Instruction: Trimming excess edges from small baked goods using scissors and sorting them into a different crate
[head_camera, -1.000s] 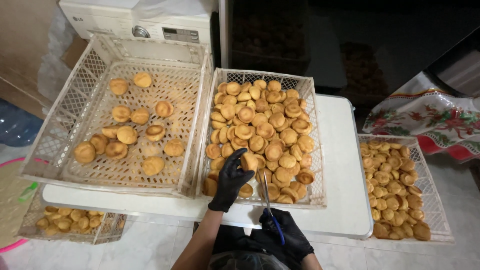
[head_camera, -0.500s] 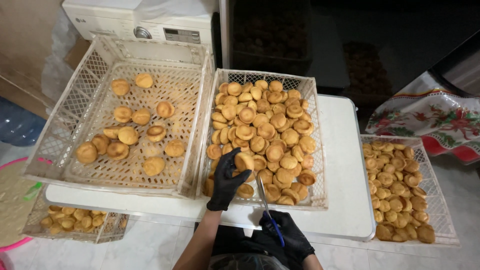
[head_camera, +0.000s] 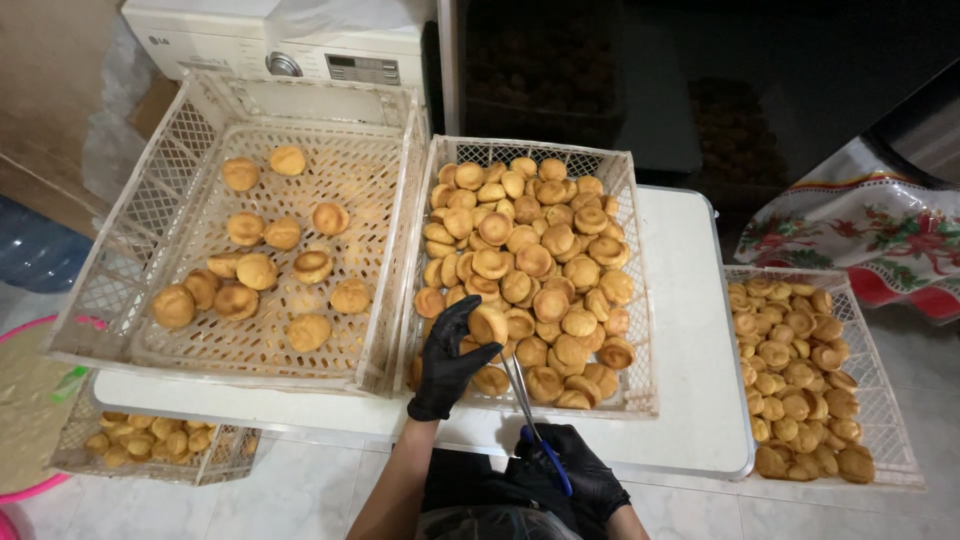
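Two black-gloved hands work at the near edge of the white table (head_camera: 690, 330). At that edge, the left hand (head_camera: 447, 362) is closed around one round golden bun (head_camera: 487, 324), lifting it just above the full middle crate (head_camera: 632, 250) on the table. The right hand (head_camera: 580, 478), lower and nearer the body, grips blue-handled scissors (head_camera: 530, 412) whose blades point up toward the bun, tips just beneath it. Left of the full crate on the table sits a wider crate (head_camera: 140, 220) with a few scattered buns. Beside the table's right edge, lower down, stands another crate (head_camera: 880, 380) of buns; below its left corner, a fourth crate (head_camera: 70, 445). Behind the table stands a white washing machine (head_camera: 240, 35).
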